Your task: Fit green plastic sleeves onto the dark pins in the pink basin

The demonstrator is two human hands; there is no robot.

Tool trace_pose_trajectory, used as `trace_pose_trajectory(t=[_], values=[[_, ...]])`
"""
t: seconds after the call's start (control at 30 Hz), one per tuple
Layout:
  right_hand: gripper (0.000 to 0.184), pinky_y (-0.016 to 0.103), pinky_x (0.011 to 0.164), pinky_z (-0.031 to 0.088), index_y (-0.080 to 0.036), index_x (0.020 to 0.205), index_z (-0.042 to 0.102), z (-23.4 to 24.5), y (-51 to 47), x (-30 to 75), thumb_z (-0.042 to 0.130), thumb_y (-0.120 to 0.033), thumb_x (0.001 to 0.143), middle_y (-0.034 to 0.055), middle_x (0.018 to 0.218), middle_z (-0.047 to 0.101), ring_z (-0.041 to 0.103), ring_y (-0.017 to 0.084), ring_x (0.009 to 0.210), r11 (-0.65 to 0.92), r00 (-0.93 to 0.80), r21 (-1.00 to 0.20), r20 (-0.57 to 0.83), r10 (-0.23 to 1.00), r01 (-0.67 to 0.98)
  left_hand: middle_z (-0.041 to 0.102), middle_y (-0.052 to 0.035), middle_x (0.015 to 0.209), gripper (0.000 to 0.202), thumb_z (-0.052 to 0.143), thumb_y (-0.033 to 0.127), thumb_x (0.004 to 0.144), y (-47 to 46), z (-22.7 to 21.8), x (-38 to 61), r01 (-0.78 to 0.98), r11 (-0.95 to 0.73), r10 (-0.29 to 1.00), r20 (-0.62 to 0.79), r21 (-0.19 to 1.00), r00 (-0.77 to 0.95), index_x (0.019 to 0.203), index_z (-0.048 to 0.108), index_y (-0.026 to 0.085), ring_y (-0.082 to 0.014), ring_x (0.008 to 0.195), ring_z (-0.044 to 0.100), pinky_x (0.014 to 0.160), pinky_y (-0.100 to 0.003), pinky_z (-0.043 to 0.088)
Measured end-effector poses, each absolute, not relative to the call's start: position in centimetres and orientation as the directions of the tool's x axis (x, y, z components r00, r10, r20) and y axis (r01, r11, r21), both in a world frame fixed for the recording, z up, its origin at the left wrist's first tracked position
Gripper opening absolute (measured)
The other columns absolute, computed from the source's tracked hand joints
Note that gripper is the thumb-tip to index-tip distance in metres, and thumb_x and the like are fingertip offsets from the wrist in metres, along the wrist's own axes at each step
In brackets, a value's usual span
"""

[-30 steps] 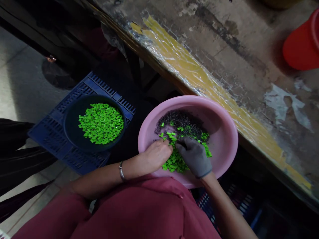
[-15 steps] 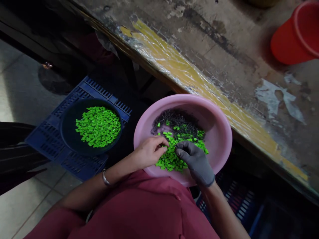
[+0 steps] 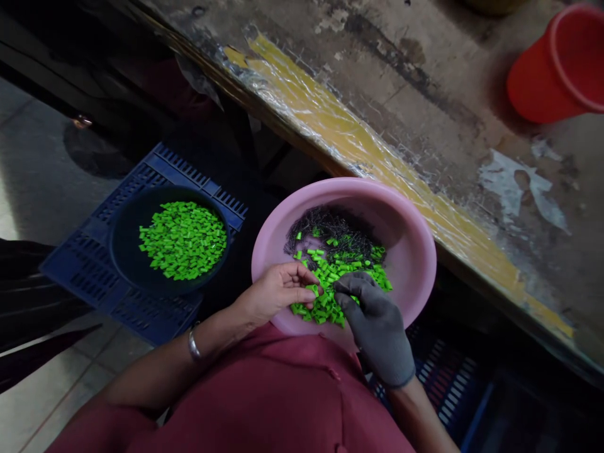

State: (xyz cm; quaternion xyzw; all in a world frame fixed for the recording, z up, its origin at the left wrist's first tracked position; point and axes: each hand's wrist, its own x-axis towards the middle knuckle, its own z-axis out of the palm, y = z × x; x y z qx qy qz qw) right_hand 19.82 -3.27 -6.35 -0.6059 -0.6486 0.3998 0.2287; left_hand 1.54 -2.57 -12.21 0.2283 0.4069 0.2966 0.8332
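Observation:
A pink basin (image 3: 415,251) rests on my lap and holds small green plastic pieces (image 3: 349,267) mixed with a heap of thin dark metal springs (image 3: 330,226). My bare left hand (image 3: 276,292) lies over the basin's near rim, with thumb and fingers pinched on one green piece (image 3: 312,290). My right hand (image 3: 377,321), in a grey glove, sits just right of it with curled fingertips pinched close to that piece. I cannot see what the gloved fingers hold.
A dark bowl (image 3: 125,251) full of green pieces (image 3: 183,239) sits on a blue slatted crate (image 3: 94,277) on the floor at left. A worn bench with a taped yellow edge (image 3: 349,145) runs behind the basin. A red cup (image 3: 557,69) stands at top right.
Both hands have drawn back from the middle of the pile toward the near rim. My left hand now pinches a single green piece in front of the gloved fingers.

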Motion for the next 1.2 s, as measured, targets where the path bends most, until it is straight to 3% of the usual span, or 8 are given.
trace_pose_trajectory(t=[0.17, 0.33, 0.5, 0.67, 0.87, 1.07, 1.2], values=[[0.01, 0.029, 0.071, 0.047, -0.021, 0.085, 0.062, -6.1, -2.9, 19.4, 0.052, -0.018, 0.086, 0.0013, 0.085, 0.064, 0.059, 0.016, 0.08, -0.04, -0.195, -0.774, -0.209, 0.958, 0.632, 0.062, 0.0017, 0.071, 0.023, 0.071, 0.024, 0.075, -2.9, -12.0, 1.5, -0.399, 0.662, 0.747, -0.508, 0.635, 0.43, 0.092, 0.058, 0.014, -0.0082, 0.057, 0.06, 0.057, -0.02, 0.049], [0.01, 0.029, 0.07, 0.047, -0.022, 0.083, 0.064, -6.3, -3.0, 18.8, 0.054, -0.019, 0.085, 0.0012, 0.081, 0.063, 0.059, 0.016, 0.078, 0.006, -0.203, -0.742, -0.175, 0.963, 0.671, 0.061, 0.0011, 0.074, 0.023, 0.071, 0.022, 0.073, -2.6, -11.1, 2.1, -0.38, 0.616, 0.786, -0.498, 0.69, 0.367, 0.089, 0.057, 0.013, -0.0089, 0.057, 0.061, 0.056, -0.021, 0.05], [0.012, 0.029, 0.069, 0.048, -0.02, 0.085, 0.066, -6.4, -3.1, 18.5, 0.055, -0.018, 0.084, 0.0033, 0.081, 0.064, 0.06, 0.017, 0.077, 0.075, -0.239, -0.696, -0.141, 0.961, 0.714, 0.059, 0.0007, 0.076, 0.023, 0.071, 0.02, 0.071, -2.9, -11.1, 2.4, -0.245, 0.541, 0.829, -0.463, 0.804, 0.313, 0.088, 0.058, 0.014, -0.0105, 0.061, 0.06, 0.059, -0.023, 0.051], [0.01, 0.029, 0.069, 0.049, -0.021, 0.086, 0.064, -6.3, -3.1, 18.7, 0.056, -0.017, 0.083, 0.0021, 0.082, 0.066, 0.061, 0.016, 0.076, 0.036, -0.241, -0.703, -0.195, 0.951, 0.711, 0.061, -0.0047, 0.087, 0.011, 0.062, 0.024, 0.081, -3.2, -11.0, 2.2, 0.021, 0.335, 0.897, -0.326, 0.942, 0.298, 0.087, 0.065, 0.015, -0.0121, 0.067, 0.059, 0.058, -0.023, 0.05], [0.017, 0.033, 0.073, 0.052, -0.022, 0.099, 0.062, -7.0, -3.3, 18.9, 0.056, -0.018, 0.084, 0.0041, 0.088, 0.067, 0.063, 0.019, 0.081, 0.089, -0.248, -0.671, -0.145, 0.958, 0.736, 0.056, 0.0011, 0.063, 0.016, 0.057, 0.03, 0.084, -2.6, -10.8, 1.8, -0.088, 0.571, 0.776, -0.502, 0.816, 0.383, 0.088, 0.059, 0.014, -0.0106, 0.053, 0.056, 0.053, -0.023, 0.048], [0.029, 0.043, 0.084, 0.05, -0.02, 0.113, 0.063, -7.8, -2.7, 19.6, 0.059, -0.022, 0.084, 0.0119, 0.111, 0.064, 0.059, 0.026, 0.102, 0.209, -0.273, -0.586, -0.021, 0.962, 0.783, 0.054, 0.0035, 0.061, 0.021, 0.057, 0.033, 0.084, -2.3, -11.0, 1.5, -0.223, 0.616, 0.769, -0.516, 0.755, 0.376, 0.09, 0.055, 0.014, -0.0081, 0.05, 0.051, 0.051, -0.022, 0.044], [0.021, 0.034, 0.076, 0.052, -0.022, 0.103, 0.069, -7.4, -2.3, 19.4, 0.055, -0.02, 0.087, 0.0063, 0.096, 0.068, 0.062, 0.02, 0.089, 0.161, -0.309, -0.698, -0.091, 0.947, 0.698, 0.054, 0.0036, 0.059, 0.019, 0.058, 0.031, 0.083, -2.5, -11.2, 1.7, -0.251, 0.648, 0.738, -0.51, 0.719, 0.442, 0.089, 0.055, 0.013, -0.0074, 0.049, 0.051, 0.051, -0.021, 0.045]])
